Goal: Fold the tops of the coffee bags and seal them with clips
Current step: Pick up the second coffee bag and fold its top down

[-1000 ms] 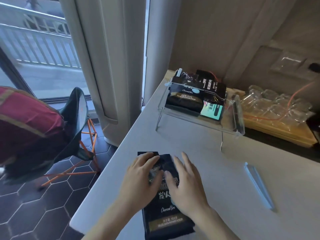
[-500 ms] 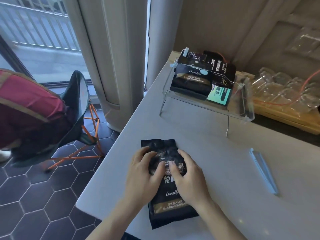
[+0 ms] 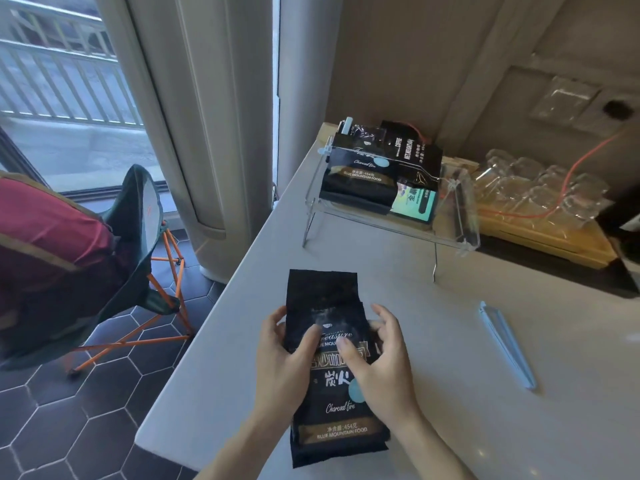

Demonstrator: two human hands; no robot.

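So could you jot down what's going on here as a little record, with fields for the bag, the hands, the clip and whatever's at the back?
bag: black coffee bag lying on the white counter, top flat and unfolded, pointing away from the person
left hand: left hand grips the bag's left edge, thumb on its front
right hand: right hand grips the right edge, thumb on its front
clip: long pale blue clip on the counter, right of the bag, untouched
back: more coffee bags on a clear rack
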